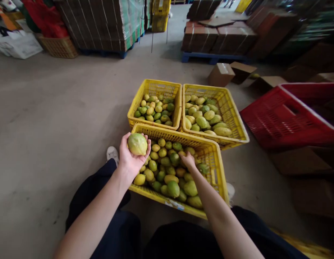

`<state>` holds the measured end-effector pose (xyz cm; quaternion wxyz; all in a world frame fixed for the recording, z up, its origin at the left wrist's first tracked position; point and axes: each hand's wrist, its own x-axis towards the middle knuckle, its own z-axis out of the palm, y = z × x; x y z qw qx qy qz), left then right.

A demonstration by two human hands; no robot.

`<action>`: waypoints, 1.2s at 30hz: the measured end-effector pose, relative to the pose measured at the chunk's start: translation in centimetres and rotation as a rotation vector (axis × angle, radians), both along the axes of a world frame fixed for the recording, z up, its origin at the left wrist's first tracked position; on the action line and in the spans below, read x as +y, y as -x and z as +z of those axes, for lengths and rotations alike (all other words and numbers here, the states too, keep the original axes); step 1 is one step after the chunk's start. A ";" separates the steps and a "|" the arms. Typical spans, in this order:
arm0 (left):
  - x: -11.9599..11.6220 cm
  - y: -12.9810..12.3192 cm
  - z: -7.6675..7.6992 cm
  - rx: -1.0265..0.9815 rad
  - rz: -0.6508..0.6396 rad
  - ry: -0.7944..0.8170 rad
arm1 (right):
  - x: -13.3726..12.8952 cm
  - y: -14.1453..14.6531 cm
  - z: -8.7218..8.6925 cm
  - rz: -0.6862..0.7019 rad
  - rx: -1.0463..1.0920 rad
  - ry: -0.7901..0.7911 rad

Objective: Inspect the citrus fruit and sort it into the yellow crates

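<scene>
My left hand (130,160) is raised over the left edge of the near yellow crate (219,172). Its fingers are curled around a large green-yellow lemon (137,144), held palm up. Inside that crate, my right hand (187,160) is down among the fruit. Its fingers are bent around a small yellowish lemon (182,153), mostly covered by the hand. Green and yellow lemons of mixed sizes fill the crate, among them a big green one (173,189) near the front.
Two more yellow crates stand behind, the left one (131,104) with smaller lemons, the right one (237,118) with larger ones. A red crate (285,118) sits at the right, by cardboard boxes (221,75). Farther back are loaded pallets (204,57) and a wicker basket (57,46).
</scene>
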<state>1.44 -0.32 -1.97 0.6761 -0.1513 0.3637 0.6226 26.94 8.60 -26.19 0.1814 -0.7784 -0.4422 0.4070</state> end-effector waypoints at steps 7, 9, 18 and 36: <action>-0.7 -0.7 -0.5 -0.016 -0.072 -0.029 | -6.3 6.2 0.4 0.279 0.214 -0.055; -0.7 -0.8 -0.6 -0.006 -0.058 -0.031 | -6.9 7.2 0.6 0.328 0.239 -0.061; -0.7 -2.0 -0.7 -0.026 -0.084 -0.012 | -3.5 -0.6 1.3 0.399 -0.331 -0.028; 0.5 -2.9 -1.7 0.018 -0.110 0.118 | -0.3 -0.3 -2.2 0.687 -0.708 0.106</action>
